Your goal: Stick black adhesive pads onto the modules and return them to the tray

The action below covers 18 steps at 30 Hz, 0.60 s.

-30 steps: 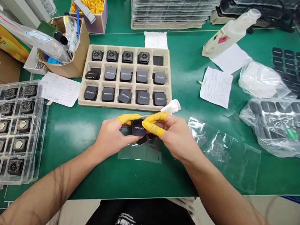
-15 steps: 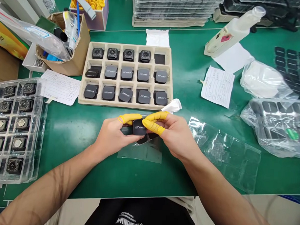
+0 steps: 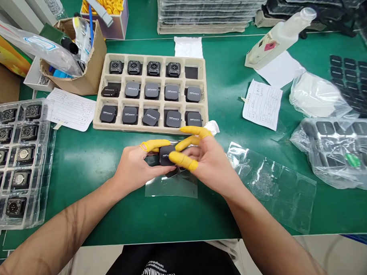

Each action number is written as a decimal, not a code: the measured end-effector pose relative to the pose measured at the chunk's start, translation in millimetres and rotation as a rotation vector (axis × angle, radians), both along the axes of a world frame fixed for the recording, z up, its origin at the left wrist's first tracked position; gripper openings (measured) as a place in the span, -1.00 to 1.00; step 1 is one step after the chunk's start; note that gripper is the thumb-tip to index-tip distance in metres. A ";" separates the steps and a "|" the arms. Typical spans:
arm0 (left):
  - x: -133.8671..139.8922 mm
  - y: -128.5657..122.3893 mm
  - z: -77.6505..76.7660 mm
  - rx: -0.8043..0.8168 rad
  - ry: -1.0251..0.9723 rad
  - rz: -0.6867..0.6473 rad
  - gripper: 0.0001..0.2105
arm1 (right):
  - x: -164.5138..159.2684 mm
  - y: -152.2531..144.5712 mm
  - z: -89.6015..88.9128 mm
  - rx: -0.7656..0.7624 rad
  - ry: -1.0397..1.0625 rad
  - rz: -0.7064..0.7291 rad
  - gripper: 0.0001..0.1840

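Black watch (image 3: 164, 155), near-square, between both hands.
Left hand (image 3: 137, 162) clamps it at three o'clock; right hand (image 3: 212, 161), fingers parted, has it at nine, thumb over one edge.

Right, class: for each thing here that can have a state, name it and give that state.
Left hand, gripping watch
Right hand, open, thumb over watch
Watch, held, logo partly covered
Tray, watches in fourteen slots
Bottle, standing
Carton, open, items inside
Purple box, open, yellow items inside
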State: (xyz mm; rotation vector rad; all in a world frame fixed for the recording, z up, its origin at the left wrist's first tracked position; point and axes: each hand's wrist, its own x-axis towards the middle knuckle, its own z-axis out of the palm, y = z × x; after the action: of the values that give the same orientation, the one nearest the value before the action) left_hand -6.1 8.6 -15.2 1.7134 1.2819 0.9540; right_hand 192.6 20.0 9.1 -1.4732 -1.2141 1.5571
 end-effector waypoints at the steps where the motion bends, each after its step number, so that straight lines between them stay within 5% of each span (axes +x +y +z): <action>1: -0.6 0.2 -0.7 0.001 0.008 -0.005 -0.52 | -1.8 0.6 -2.4 0.000 0.023 0.043 -0.12; 6: -3.2 1.9 -1.4 -0.033 0.023 -0.011 -0.50 | -12.7 -1.8 -13.1 0.033 0.091 0.007 -0.42; 11: -2.0 3.7 3.0 -0.061 -0.013 -0.022 -0.50 | -4.5 1.5 5.2 0.101 0.044 -0.002 -0.50; 14: -0.8 3.5 1.9 -0.104 -0.111 0.038 -0.64 | 11.0 40.7 21.8 0.267 -0.057 -0.201 -0.67; 18: -1.4 1.8 -3.2 -0.083 -0.169 0.041 -0.80 | 27.8 135.2 23.7 0.508 -0.357 -0.308 -0.83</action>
State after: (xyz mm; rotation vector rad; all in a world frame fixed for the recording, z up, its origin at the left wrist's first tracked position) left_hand -7.5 10.5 -18.4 1.5145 1.2319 1.0320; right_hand 220.4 155.2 32.9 -1.5304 -1.3743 0.7284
